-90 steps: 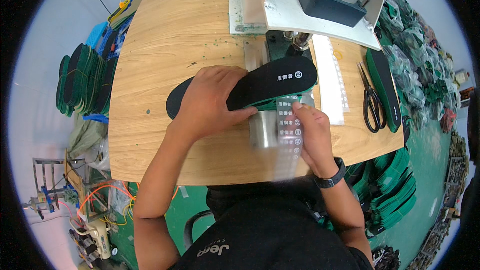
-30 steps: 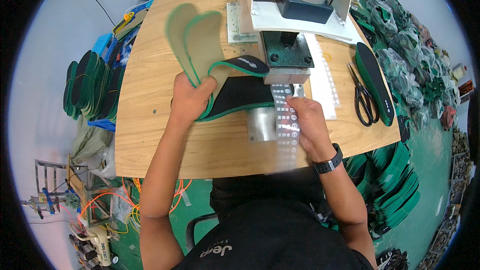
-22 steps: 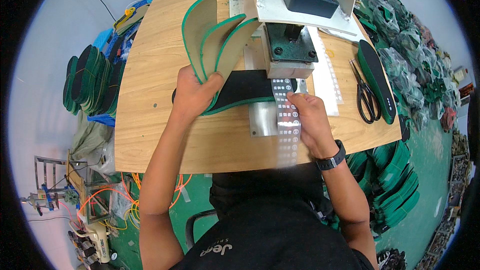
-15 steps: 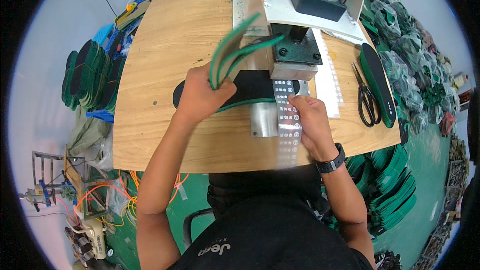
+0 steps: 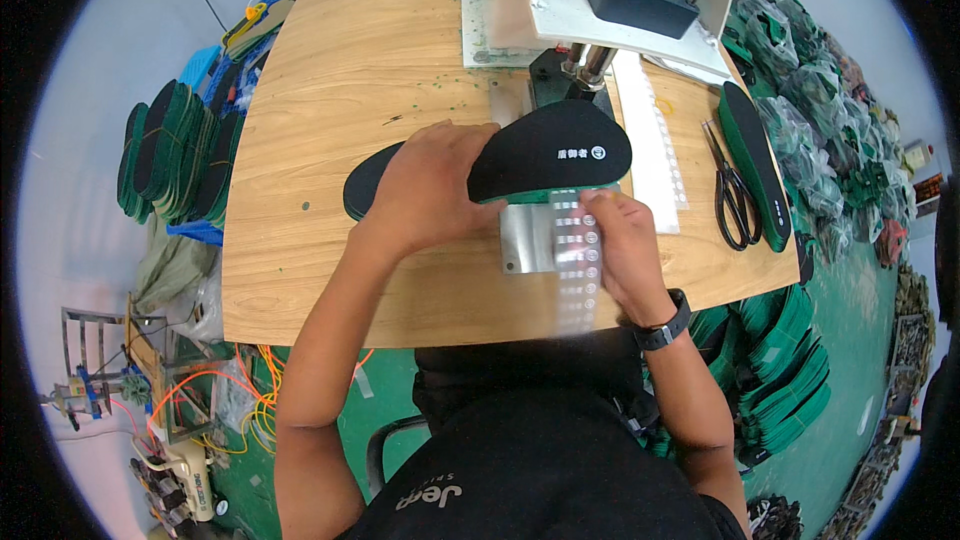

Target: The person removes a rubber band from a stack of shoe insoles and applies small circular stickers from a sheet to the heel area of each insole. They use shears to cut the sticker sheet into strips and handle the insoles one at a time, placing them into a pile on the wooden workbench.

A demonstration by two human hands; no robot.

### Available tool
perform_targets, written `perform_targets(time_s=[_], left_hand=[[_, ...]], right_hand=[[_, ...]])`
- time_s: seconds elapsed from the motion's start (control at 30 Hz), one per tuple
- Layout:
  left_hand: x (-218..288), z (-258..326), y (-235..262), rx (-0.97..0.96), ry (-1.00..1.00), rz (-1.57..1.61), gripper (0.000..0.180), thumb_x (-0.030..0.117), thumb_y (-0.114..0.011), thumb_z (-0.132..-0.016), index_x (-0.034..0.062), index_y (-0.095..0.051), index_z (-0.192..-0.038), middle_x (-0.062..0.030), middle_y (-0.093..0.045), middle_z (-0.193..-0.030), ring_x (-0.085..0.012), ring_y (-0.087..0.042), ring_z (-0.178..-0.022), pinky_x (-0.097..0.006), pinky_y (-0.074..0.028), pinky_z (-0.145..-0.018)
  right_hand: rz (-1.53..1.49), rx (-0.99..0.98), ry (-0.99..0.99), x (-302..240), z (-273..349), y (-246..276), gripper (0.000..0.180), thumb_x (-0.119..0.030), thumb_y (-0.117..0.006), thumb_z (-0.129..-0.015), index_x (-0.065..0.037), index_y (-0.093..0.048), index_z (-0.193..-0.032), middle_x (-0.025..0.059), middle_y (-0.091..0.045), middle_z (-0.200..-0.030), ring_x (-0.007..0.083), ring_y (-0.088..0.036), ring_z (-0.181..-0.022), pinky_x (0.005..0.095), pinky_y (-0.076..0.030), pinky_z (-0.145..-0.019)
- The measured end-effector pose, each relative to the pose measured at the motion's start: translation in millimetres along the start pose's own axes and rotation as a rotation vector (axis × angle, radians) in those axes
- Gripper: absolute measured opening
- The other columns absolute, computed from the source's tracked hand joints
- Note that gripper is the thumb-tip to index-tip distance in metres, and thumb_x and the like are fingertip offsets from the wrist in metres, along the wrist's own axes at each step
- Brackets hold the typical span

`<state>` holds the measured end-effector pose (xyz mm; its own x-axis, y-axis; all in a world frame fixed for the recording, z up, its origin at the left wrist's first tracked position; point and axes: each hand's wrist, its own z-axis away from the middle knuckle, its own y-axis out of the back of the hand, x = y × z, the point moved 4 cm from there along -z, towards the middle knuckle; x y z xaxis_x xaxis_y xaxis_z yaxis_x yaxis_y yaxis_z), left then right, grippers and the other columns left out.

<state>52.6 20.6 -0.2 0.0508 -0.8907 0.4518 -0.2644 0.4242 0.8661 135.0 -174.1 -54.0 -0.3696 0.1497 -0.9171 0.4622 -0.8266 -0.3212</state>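
Observation:
My left hand (image 5: 428, 185) grips a black insole (image 5: 525, 150) with a green edge, its thumb at the near side and its fingertips hidden behind. The insole's wide end is tilted up in front of the press and bears a small white print. Left of my hand lies a rounded black end (image 5: 368, 183); whether it belongs to the same insole I cannot tell. My right hand (image 5: 622, 240) pinches a clear strip of printed transfers (image 5: 577, 265) between thumb and fingers. The strip hangs beside a metal plate (image 5: 526, 240), just below the insole's edge.
The press (image 5: 640, 15) stands at the table's far side, its black lower plate (image 5: 548, 80) partly covered by the insole. At right are a white sheet (image 5: 645, 155), black-handled scissors (image 5: 735, 205) and another insole (image 5: 755, 170). Insole stacks (image 5: 165, 155) stand at left.
The green-edged pieces raised in my left hand are no longer seen upright. An insole's printed end now tilts up before the press. The strip has come slightly nearer me.

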Motion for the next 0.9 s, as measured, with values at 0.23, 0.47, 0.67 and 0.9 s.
perform_targets(time_s=[0.23,0.47,0.67,0.9], left_hand=[[-10,2,4,0.074,-0.040,0.155,0.064,0.023,-0.075,-0.071,0.0062,-0.056,-0.129,-0.0203,-0.064,-0.103,-0.0366,-0.059,-0.099,-0.040,-0.047,-0.088],[-9,0,11,-0.023,0.010,0.262,0.061,0.014,-0.073,-0.075,0.0068,-0.054,-0.133,-0.0189,-0.065,-0.109,-0.0313,-0.061,-0.098,-0.036,-0.047,-0.087],[-23,6,14,0.047,0.234,0.481,0.022,0.015,-0.065,-0.081,0.0006,-0.064,-0.097,-0.0110,-0.061,-0.074,-0.0193,-0.056,-0.068,-0.032,-0.047,-0.067],[-41,13,17,0.313,0.224,0.754,0.015,0.015,-0.060,-0.085,0.0002,-0.060,-0.082,0.0010,-0.053,-0.067,-0.0084,-0.048,-0.064,-0.027,-0.042,-0.059]], right_hand=[[-0.153,0.181,0.041,-13,5,28,0.017,-0.012,-0.055,-0.094,0.001,-0.060,-0.084,0.0065,-0.063,-0.077,0.0121,-0.062,-0.064,0.0257,-0.054,-0.057],[-0.234,0.108,0.051,-17,-4,17,0.017,-0.013,-0.054,-0.096,0.002,-0.059,-0.089,0.0084,-0.063,-0.077,0.0155,-0.063,-0.063,0.0273,-0.054,-0.054],[-0.245,0.164,0.078,-9,-6,22,0.017,-0.011,-0.052,-0.095,0.003,-0.059,-0.088,0.0099,-0.063,-0.078,0.0154,-0.062,-0.062,0.0272,-0.053,-0.055],[0.033,-0.047,-0.121,1,-10,5,0.020,-0.014,-0.060,-0.094,0.000,-0.061,-0.079,0.0059,-0.062,-0.071,0.0116,-0.060,-0.055,0.0253,-0.052,-0.051]])
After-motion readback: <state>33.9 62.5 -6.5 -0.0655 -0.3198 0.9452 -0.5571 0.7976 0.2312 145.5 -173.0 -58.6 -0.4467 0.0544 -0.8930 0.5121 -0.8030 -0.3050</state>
